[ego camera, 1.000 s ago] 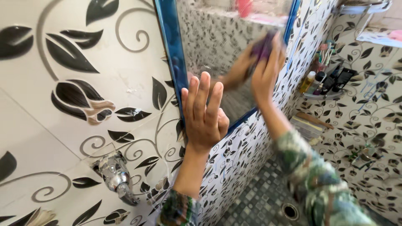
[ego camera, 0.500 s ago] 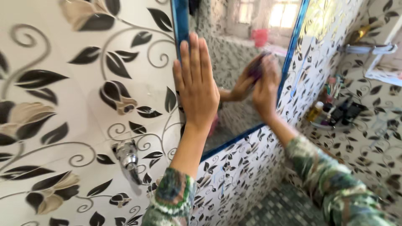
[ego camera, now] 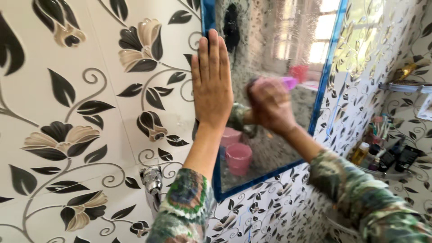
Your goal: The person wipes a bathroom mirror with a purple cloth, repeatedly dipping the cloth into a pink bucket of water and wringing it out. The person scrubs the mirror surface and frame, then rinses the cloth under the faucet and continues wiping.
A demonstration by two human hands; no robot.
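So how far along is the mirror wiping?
Done: hard to tell; the mirror looks clearer low down. In hand: the right hand presses a purple cloth mid-glass, while the left hand lies flat on the blue frame. Left: the hazy upper glass.

The right hand [ego camera: 270,105] is blurred and hides most of the cloth [ego camera: 289,82]; bottles [ego camera: 382,155] at 3 o'clock are indistinct.

**A tiled home bathroom**

Glossy wall tiles [ego camera: 90,90] printed with black leaves and beige flowers cover every wall. A blue-framed mirror [ego camera: 270,135] hangs above a chrome tap [ego camera: 153,182]. A corner shelf [ego camera: 387,173] at the right carries toiletry bottles [ego camera: 360,153] and tubes, and pink buckets show reflected in the glass.
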